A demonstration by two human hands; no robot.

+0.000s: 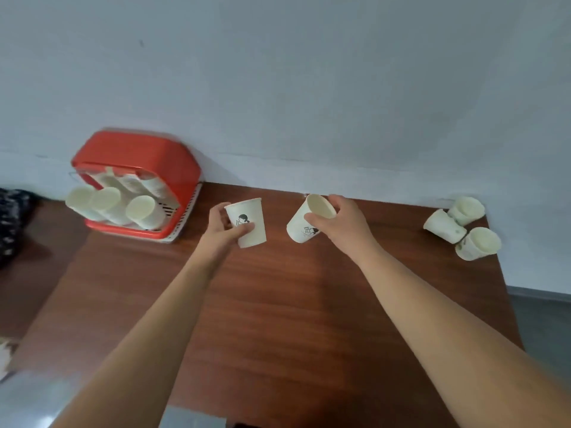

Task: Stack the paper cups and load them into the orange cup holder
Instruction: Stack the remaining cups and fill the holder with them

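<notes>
My left hand [223,227] grips a white paper cup [249,224] with a black printed figure, held upright above the brown table [278,304]. My right hand [343,223] holds a second paper cup [304,225] by its rim, tilted with its mouth facing up and right. The two cups are a short gap apart. The orange cup holder [136,168] stands at the back left against the wall, with several stacks of cups [114,205] lying in it, mouths toward me. Three loose cups [463,227] lie on their sides at the table's far right corner.
A pale wall [309,88] runs right behind the table. A dark patterned object [12,223] sits at the left edge. The table's right edge drops to a grey floor [543,319]. A grey surface [31,396] shows at the bottom left.
</notes>
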